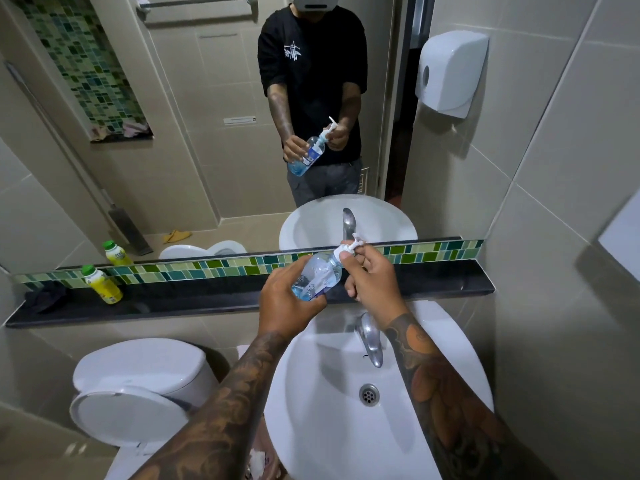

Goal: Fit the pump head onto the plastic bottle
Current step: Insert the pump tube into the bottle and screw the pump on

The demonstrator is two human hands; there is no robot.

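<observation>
The clear plastic bottle w/ blue liquid (317, 275) is being gripped, tilted, in the closed left hand (287, 303) while the white plastic pump head (348, 250), at the neck, is being pinched by right hand (372, 275) fingertips; collar prob. best kept square while threading.

You get even, fairly bright indoor light from above. The tap (370, 342) throws a soft shadow into the white basin (450, 348), whose glaze shows mild glare. Wide-angle distortion bends the wall tiles (568, 209) and black ledge (173, 303) toward the edges. The centre is reasonably sharp; the lower corners blur.
</observation>
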